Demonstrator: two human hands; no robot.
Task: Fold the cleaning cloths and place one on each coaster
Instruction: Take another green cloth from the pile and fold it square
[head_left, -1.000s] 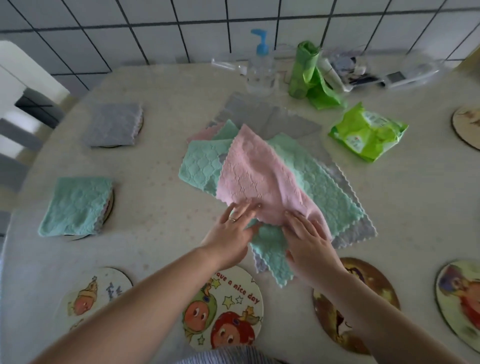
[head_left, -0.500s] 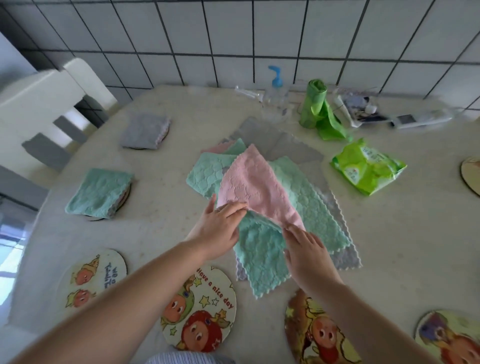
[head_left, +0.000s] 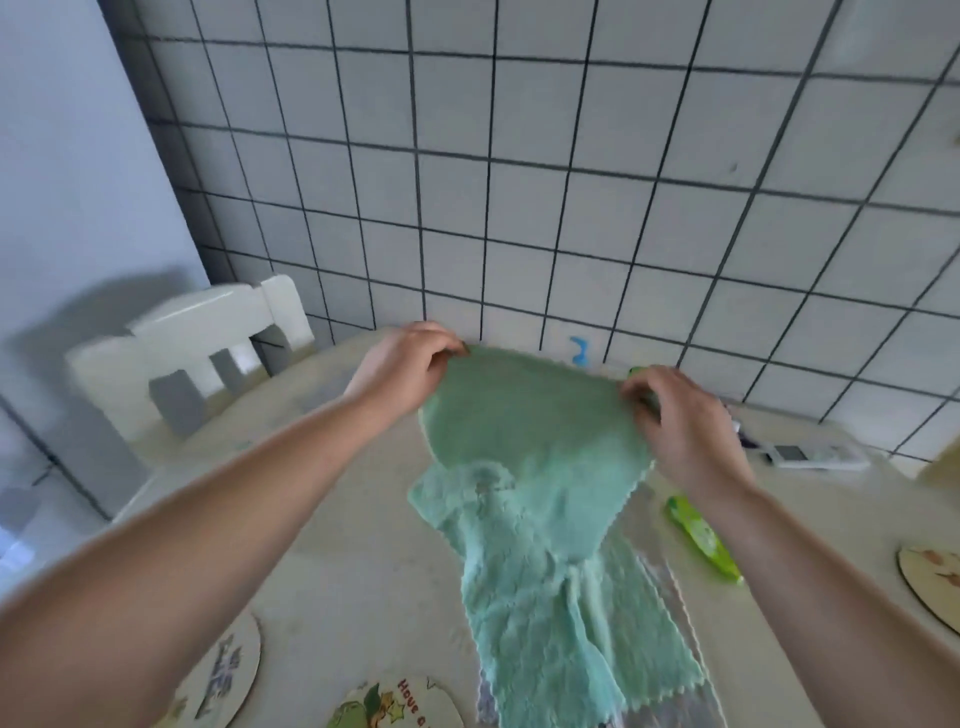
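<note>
two hands are pinching one green cloth (head_left: 524, 441) by its top corners, lifting it above the table (head_left: 363, 545).

my left hand (head_left: 402, 366) is curling its fingers and thumb tight round the cloth's upper left corner, and my right hand (head_left: 685, 423) is doing the same at the upper right corner, so the top edge is stretching between them and the rest is hanging down in front of me. its lower part is draping over another green cloth (head_left: 561, 639) that is lying flat on the table, with a grey cloth (head_left: 670, 597) peeking out from under that one. three picture coasters are showing bare at the near edge: one at my left forearm (head_left: 223, 675), one with cartoon faces (head_left: 400, 706) below the cloths, and one at far right (head_left: 930, 587). a green packet (head_left: 701, 535) is lying just beside my right wrist.
</note>
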